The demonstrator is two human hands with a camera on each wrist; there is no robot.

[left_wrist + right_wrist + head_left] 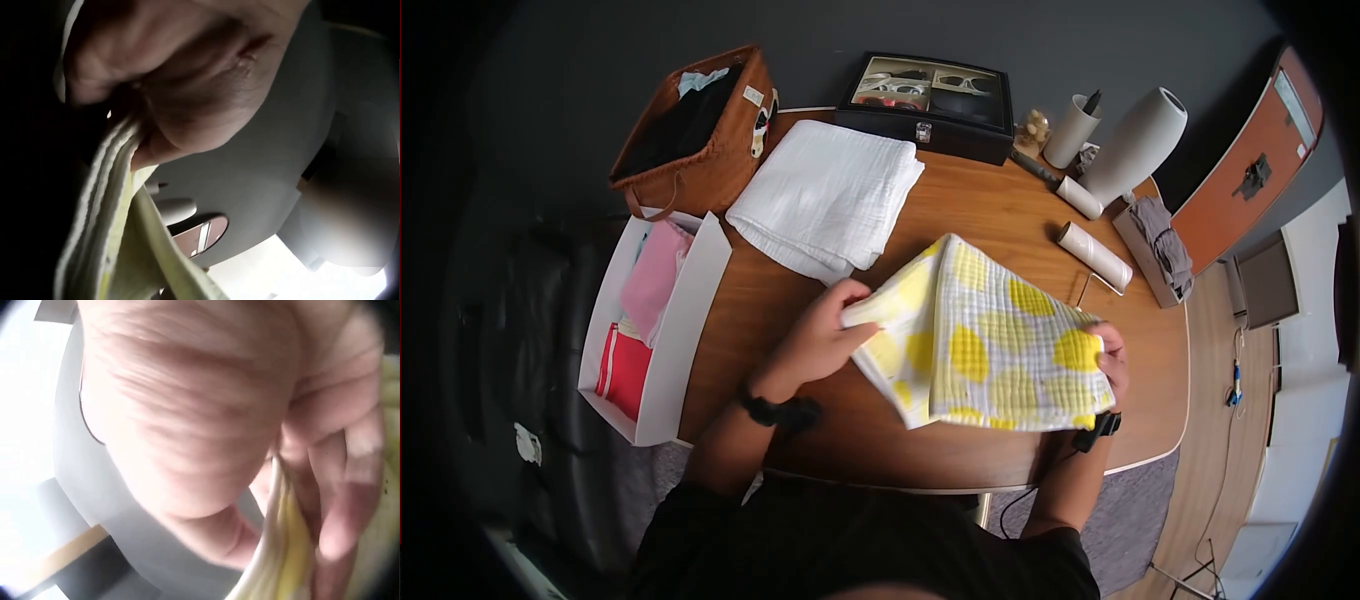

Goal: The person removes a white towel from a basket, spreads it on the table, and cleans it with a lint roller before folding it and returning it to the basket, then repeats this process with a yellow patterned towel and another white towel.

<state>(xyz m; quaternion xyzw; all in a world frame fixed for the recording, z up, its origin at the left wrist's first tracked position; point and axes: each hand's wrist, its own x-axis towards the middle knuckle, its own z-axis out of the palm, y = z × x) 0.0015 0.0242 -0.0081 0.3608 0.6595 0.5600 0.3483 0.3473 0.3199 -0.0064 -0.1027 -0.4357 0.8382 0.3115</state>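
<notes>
A white cloth with yellow spots (970, 354) is held up over the front of the table, folded in layers. My left hand (820, 336) grips its left edge; in the left wrist view the hand (181, 81) pinches several stacked layers of the cloth (103, 219). On the right side, my right hand (1113, 362) holds the other edge, its fingers partly behind the fabric. The right wrist view shows that hand (206, 425) with the cloth's edge (281, 544) between thumb and fingers. A folded white cloth (835, 190) lies behind on the table.
At the left stand a brown basket (725, 125) and a white box (712, 285) with pink and red fabric. A glasses case (960, 135) is at the back. Cardboard tubes (1095, 256), a grey-white vase-like object (1135, 145) and a box with grey fabric (1145, 255) stand right.
</notes>
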